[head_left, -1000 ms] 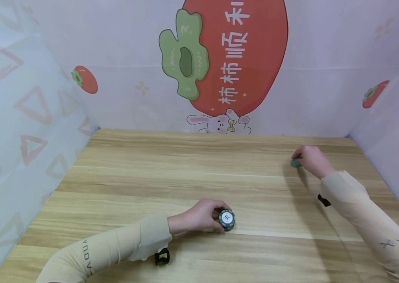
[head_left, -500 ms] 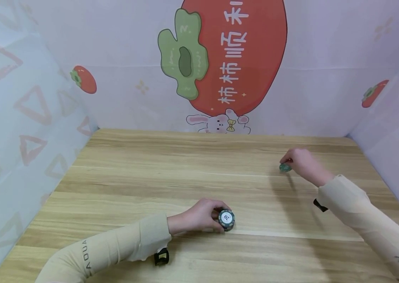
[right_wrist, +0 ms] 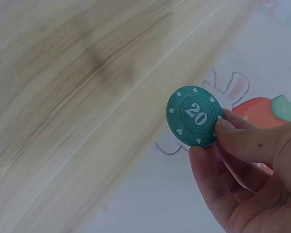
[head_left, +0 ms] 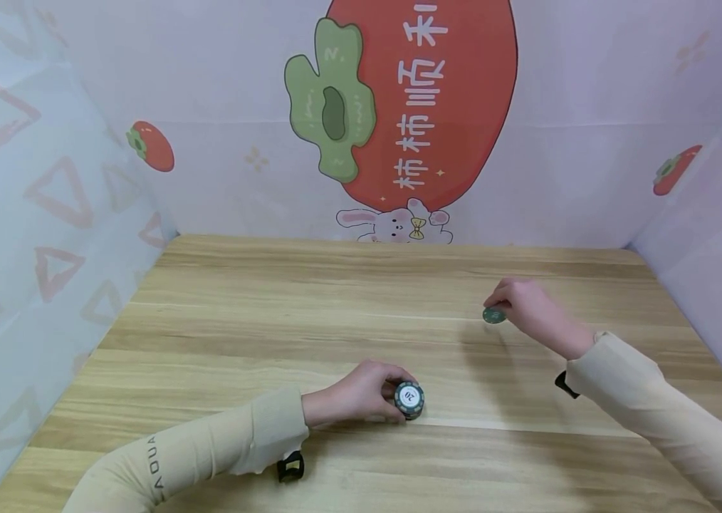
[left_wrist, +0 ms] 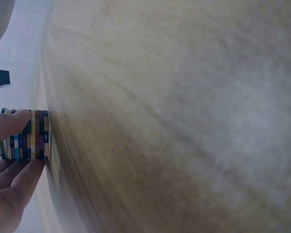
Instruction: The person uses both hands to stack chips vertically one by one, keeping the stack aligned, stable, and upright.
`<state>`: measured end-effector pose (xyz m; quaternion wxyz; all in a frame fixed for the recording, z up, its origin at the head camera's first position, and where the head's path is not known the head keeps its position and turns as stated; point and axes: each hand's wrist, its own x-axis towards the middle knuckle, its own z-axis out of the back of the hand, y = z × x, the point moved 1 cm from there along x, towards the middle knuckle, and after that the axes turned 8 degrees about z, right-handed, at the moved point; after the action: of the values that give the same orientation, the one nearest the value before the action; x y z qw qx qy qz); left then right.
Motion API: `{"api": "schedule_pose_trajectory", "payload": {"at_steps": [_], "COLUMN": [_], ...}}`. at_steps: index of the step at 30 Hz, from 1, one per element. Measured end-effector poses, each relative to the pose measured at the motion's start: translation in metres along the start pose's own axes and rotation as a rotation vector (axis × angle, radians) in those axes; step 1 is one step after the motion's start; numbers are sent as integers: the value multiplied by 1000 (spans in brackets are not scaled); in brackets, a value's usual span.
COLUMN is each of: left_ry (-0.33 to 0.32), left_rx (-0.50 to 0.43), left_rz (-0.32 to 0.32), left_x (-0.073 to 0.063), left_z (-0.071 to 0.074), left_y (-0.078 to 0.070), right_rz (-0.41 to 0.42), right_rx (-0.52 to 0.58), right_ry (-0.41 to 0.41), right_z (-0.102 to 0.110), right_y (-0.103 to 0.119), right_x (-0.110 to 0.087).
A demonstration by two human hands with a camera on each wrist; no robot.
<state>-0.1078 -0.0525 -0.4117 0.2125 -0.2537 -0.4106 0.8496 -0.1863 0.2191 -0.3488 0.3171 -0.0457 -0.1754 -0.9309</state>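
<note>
A stack of poker chips (head_left: 409, 400) in several colours stands on the table, the top chip marked 20. My left hand (head_left: 364, 392) grips it from the left, thumb on one side and fingers on the other; the left wrist view shows the chips' striped edges (left_wrist: 33, 141) between them. Farther back on the right, my right hand (head_left: 537, 313) pinches a single green poker chip (right_wrist: 195, 116) at its edge, above the table. In the right wrist view the chip's face shows a 20 and small card-suit marks.
The wooden table (head_left: 258, 299) reaches back to a white printed cloth (head_left: 226, 85) with a large red persimmon and a rabbit. More cloth hangs at the left (head_left: 34, 214) and right (head_left: 713, 235) sides.
My right hand has carried the green poker chip leftward and toward me, nearer the stack. The left hand has stayed in place around the stack.
</note>
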Motion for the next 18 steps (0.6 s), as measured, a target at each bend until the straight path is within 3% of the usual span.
{"api": "schedule_pose_trajectory", "payload": {"at_steps": [10,18], "left_ry": [-3,3], "left_rx": [4,-6], "left_rz": [7,2], "left_x": [-1,0], "left_z": [-1,-1], "left_y": [0,0], "right_rz": [48,3], "right_rx": [70,120], "right_ry": [-55,-32], "right_z": [2,4], "right_y": [21,36], "right_x": [-1,-1]}}
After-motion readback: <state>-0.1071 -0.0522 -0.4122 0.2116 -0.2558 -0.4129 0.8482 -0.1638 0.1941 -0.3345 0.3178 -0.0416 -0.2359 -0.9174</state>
